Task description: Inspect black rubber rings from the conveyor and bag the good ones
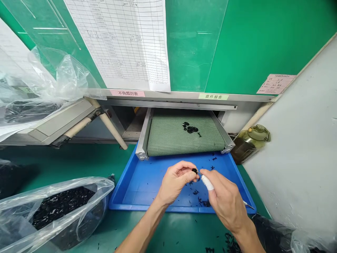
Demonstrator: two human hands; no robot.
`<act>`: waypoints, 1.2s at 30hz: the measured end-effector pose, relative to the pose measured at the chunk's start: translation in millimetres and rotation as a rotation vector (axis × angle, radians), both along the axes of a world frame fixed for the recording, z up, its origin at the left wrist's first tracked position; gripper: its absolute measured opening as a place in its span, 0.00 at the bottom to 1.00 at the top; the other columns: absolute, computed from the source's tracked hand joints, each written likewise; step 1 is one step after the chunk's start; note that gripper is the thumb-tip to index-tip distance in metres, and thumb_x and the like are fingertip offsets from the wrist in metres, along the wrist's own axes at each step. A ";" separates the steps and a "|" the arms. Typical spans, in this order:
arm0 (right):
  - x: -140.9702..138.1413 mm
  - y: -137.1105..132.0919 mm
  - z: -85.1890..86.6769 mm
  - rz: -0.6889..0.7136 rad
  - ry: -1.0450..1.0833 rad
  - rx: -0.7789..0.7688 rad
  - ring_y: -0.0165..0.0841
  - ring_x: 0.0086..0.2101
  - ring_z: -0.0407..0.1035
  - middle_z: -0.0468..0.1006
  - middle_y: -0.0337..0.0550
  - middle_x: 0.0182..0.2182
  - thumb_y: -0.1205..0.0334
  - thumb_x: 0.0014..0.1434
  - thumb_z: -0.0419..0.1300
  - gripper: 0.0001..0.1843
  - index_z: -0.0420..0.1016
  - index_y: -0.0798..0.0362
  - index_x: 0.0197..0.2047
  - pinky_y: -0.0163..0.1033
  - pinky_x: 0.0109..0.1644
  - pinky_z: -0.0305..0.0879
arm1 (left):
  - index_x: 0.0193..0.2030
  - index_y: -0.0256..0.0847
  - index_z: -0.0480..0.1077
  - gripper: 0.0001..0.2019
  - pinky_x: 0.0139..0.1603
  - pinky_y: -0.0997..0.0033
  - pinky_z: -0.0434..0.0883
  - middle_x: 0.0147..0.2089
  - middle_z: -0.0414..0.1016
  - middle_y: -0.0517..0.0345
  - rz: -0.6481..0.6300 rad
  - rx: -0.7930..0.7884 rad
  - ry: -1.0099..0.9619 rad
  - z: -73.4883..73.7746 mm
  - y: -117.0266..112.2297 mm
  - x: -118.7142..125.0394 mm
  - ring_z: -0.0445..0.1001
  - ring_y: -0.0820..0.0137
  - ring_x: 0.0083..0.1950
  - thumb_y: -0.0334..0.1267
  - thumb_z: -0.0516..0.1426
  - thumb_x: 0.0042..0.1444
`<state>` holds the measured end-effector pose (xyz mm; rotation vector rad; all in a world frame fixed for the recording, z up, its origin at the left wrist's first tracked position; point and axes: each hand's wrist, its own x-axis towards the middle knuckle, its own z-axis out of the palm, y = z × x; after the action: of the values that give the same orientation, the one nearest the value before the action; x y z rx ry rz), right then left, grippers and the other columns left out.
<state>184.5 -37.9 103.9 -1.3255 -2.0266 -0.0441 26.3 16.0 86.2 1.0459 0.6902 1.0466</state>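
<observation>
Black part (194, 170) sits at left hand's (173, 181) fingertips, pinched between thumb and fingers. Right hand (223, 193), thumb wrapped white, closes on a thin tool (199, 172), its tip at the part. Both over blue tray (131, 206), black scraps (204, 202) in it; belt (168, 137) beyond with more black parts (192, 129). Bag (97, 212) of black pieces at left.

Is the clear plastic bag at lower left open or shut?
Open: the mouth of the clear plastic bag gapes wide, with the black pieces inside showing through it.
</observation>
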 end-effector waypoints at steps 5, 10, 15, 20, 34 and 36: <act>-0.8 -1.0 5.1 0.041 -0.057 -0.041 0.31 0.32 0.66 0.71 0.45 0.32 0.75 0.59 0.43 0.19 0.69 0.54 0.47 0.35 0.36 0.64 | 0.36 0.37 0.74 0.10 0.34 0.71 0.69 0.28 0.76 0.57 0.016 0.012 0.034 2.2 -2.4 -2.1 0.73 0.72 0.29 0.37 0.64 0.47; -4.6 -1.9 13.1 -0.021 -0.232 0.062 0.33 0.32 0.65 0.71 0.45 0.31 0.77 0.58 0.43 0.20 0.69 0.55 0.47 0.37 0.37 0.62 | 0.35 0.38 0.74 0.10 0.35 0.70 0.70 0.27 0.74 0.59 -0.010 0.023 0.076 6.5 -3.4 -6.5 0.72 0.72 0.30 0.37 0.64 0.46; -10.4 -3.1 16.0 -0.076 -0.317 0.096 0.33 0.29 0.61 0.70 0.44 0.29 0.75 0.59 0.45 0.18 0.70 0.55 0.47 0.38 0.33 0.59 | 0.35 0.37 0.74 0.10 0.35 0.70 0.70 0.29 0.74 0.59 -0.017 0.025 0.110 8.4 -4.3 -12.3 0.72 0.72 0.31 0.37 0.64 0.46; -25.7 -3.4 4.6 -0.107 -0.131 0.045 0.32 0.30 0.63 0.70 0.44 0.29 0.76 0.60 0.43 0.19 0.70 0.55 0.46 0.36 0.33 0.60 | 0.37 0.37 0.74 0.10 0.36 0.69 0.71 0.29 0.76 0.58 0.026 0.017 0.003 -4.9 -7.1 -6.5 0.74 0.71 0.31 0.36 0.64 0.47; -6.9 129.6 -6.2 -0.227 -0.038 -0.239 0.36 0.38 0.68 0.73 0.49 0.38 0.68 0.61 0.49 0.14 0.75 0.55 0.44 0.40 0.42 0.61 | 0.30 0.37 0.66 0.06 0.29 0.77 0.66 0.34 0.72 0.58 0.262 -0.354 -0.304 -35.8 -11.5 -6.8 0.69 0.76 0.30 0.26 0.59 0.46; -14.7 162.7 2.8 -0.231 -0.097 -0.273 0.37 0.39 0.69 0.72 0.50 0.40 0.69 0.62 0.50 0.13 0.74 0.57 0.44 0.41 0.42 0.63 | 0.32 0.37 0.68 0.06 0.29 0.78 0.64 0.33 0.70 0.59 0.245 -0.377 -0.346 -38.4 -16.4 -9.7 0.67 0.77 0.30 0.24 0.57 0.47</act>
<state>169.8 124.9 106.8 -1.7554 -2.0016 0.0673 16.6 -0.4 47.7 0.4469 0.7062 1.2138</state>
